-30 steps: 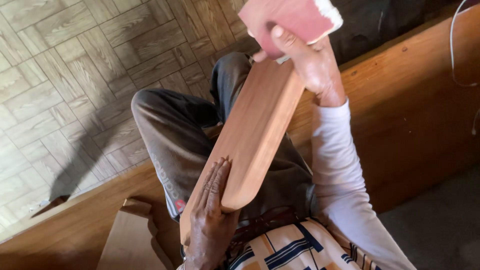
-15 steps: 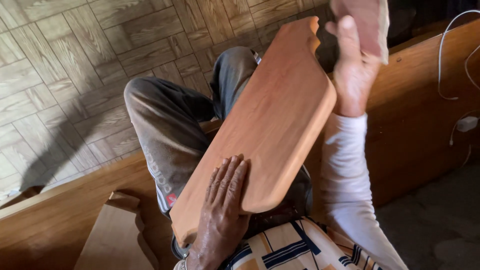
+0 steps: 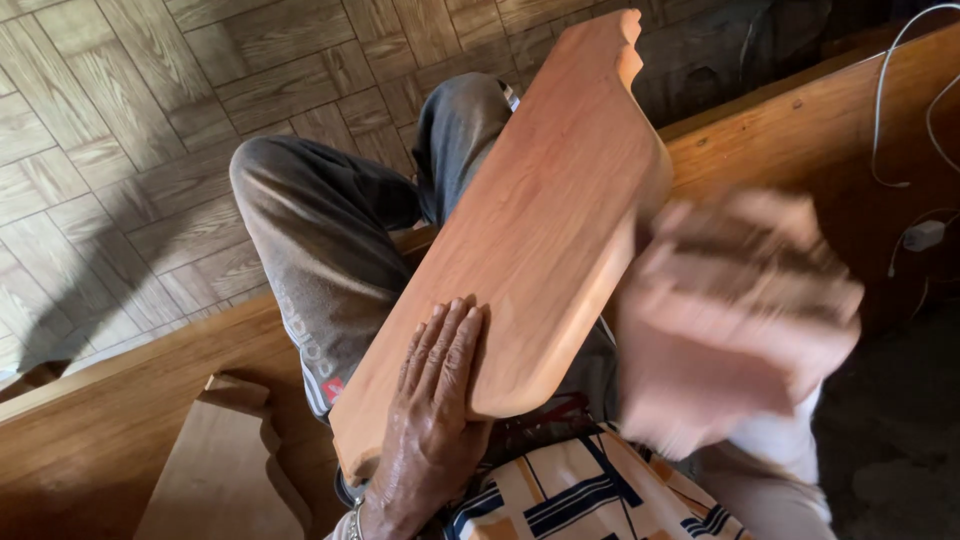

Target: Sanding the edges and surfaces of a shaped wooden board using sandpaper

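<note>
A long reddish wooden board (image 3: pixel 540 220) with rounded corners and a notched far end lies tilted across my lap. My left hand (image 3: pixel 432 400) rests flat on its near end, fingers together, pressing it against my thigh. My right hand (image 3: pixel 735 315) is a motion blur beside the board's right edge, closed on a pinkish sheet of sandpaper.
My legs in grey trousers (image 3: pixel 320 230) reach over a parquet floor (image 3: pixel 120 120). A wooden bench plank (image 3: pixel 800 140) runs diagonally under me. Another cut wooden piece (image 3: pixel 225 470) lies at the lower left. White cables and a plug (image 3: pixel 925 235) hang at the right.
My right hand with the sandpaper came down from the board's far end to its right edge near me. The board turned to show more of its flat face.
</note>
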